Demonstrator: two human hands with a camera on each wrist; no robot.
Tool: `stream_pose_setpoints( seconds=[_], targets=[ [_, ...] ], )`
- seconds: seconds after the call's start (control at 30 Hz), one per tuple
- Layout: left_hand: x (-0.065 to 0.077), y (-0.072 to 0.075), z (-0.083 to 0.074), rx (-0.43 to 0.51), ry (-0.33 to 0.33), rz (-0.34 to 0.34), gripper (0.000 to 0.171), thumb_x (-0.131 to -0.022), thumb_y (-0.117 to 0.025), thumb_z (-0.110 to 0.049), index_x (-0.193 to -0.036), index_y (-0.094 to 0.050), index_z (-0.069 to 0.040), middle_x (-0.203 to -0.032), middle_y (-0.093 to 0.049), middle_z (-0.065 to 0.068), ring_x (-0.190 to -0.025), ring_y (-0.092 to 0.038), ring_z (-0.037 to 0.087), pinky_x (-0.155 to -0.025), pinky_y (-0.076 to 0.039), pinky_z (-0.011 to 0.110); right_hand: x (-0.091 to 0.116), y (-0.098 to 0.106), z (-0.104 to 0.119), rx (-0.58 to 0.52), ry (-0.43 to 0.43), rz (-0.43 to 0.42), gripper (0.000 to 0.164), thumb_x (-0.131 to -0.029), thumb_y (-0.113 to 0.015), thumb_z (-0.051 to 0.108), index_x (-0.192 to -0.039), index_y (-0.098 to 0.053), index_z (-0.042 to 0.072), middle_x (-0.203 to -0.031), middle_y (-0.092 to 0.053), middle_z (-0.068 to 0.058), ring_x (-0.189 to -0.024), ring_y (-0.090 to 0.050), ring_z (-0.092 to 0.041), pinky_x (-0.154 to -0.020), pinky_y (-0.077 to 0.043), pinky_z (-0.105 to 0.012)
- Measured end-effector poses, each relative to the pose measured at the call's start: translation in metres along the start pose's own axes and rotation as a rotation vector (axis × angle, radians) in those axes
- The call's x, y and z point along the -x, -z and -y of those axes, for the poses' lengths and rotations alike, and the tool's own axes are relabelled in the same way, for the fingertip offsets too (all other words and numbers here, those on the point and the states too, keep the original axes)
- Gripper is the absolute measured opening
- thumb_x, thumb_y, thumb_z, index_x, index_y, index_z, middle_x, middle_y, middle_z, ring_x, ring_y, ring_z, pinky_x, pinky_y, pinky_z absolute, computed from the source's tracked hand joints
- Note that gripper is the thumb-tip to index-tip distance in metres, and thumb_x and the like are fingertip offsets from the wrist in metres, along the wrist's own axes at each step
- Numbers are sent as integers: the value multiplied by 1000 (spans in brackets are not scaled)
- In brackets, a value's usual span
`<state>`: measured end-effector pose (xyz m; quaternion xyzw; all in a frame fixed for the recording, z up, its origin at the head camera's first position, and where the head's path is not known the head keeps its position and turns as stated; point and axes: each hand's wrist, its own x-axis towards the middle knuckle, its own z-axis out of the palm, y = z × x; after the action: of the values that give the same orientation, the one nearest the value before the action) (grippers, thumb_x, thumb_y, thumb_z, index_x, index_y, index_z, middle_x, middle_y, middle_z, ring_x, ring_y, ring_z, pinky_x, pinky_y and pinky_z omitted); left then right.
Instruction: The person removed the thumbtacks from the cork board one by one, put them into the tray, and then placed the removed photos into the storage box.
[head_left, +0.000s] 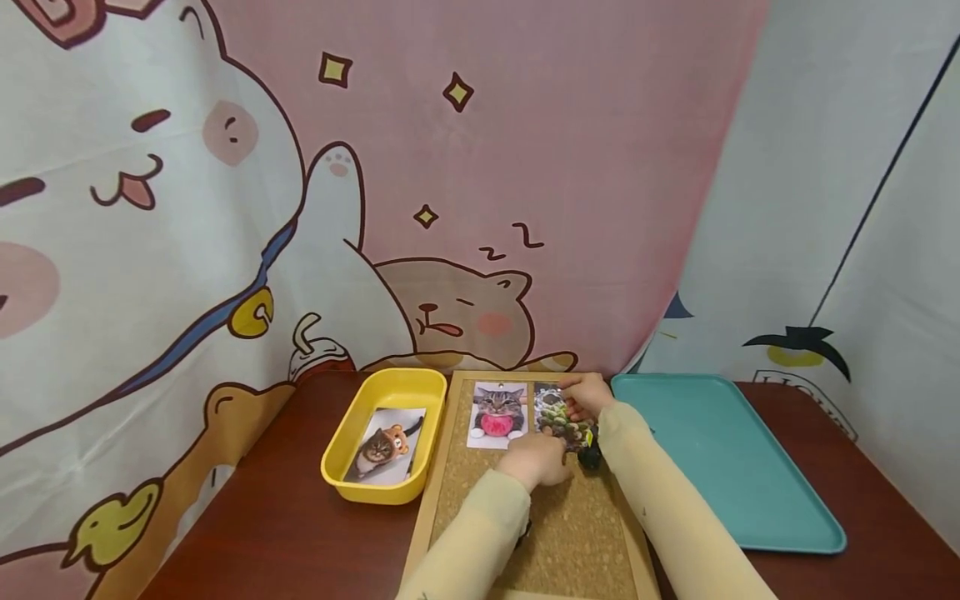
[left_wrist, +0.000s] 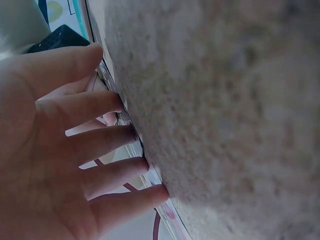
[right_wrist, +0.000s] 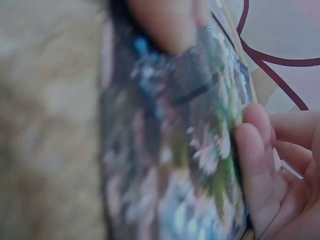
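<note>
A photo of plants [head_left: 553, 411] lies on the upper right of the cork board [head_left: 558, 525]. My right hand [head_left: 588, 396] is at its upper right edge, fingers curled there; in the right wrist view, fingertips [right_wrist: 250, 131] meet the photo's edge. My left hand [head_left: 536, 460] rests over the lower edge of the same photo. Seen from the left wrist, its fingers [left_wrist: 107, 142] are nearly straight and spread, tips along the surface. Left of the plant photo is a photo of a cat with a pink ball [head_left: 497, 410], a small pin at its top.
A yellow basin [head_left: 335, 479] left of the board holds another cat photo [head_left: 386, 448]. To the right, a teal tray [head_left: 738, 467] lies on the dark red table [head_left: 247, 508]. A printed curtain [head_left: 570, 167] hangs behind the table.
</note>
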<state>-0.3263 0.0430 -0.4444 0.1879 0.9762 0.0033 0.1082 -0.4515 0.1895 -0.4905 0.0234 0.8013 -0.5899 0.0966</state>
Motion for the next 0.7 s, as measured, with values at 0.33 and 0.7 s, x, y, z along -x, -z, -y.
stream_pose_setpoints(
  seconds=[0.33,0.7],
  targets=[
    [-1,-1,2,-5,-13,-23,51,-87,-65,-48,-133,-62,-26,-145,-47,2,-122,-53,24,-79,-52,41,-9,-6,4,-10,-104,-103,30,-90,-62,7,-117,-62,-6,-92,-62,-18,-49,-61,-19,-49,-55,-34],
    [-1,0,1,-6,-2,-4,55,-87,-65,-48,-137,-58,-27,-147,-45,1,-127,-49,23,-82,-52,42,-12,-6,5,-37,-120,-127,32,-90,-62,7,-119,-61,-7,-99,-61,-20,-50,-61,-20,-51,-56,-35]
  ],
)
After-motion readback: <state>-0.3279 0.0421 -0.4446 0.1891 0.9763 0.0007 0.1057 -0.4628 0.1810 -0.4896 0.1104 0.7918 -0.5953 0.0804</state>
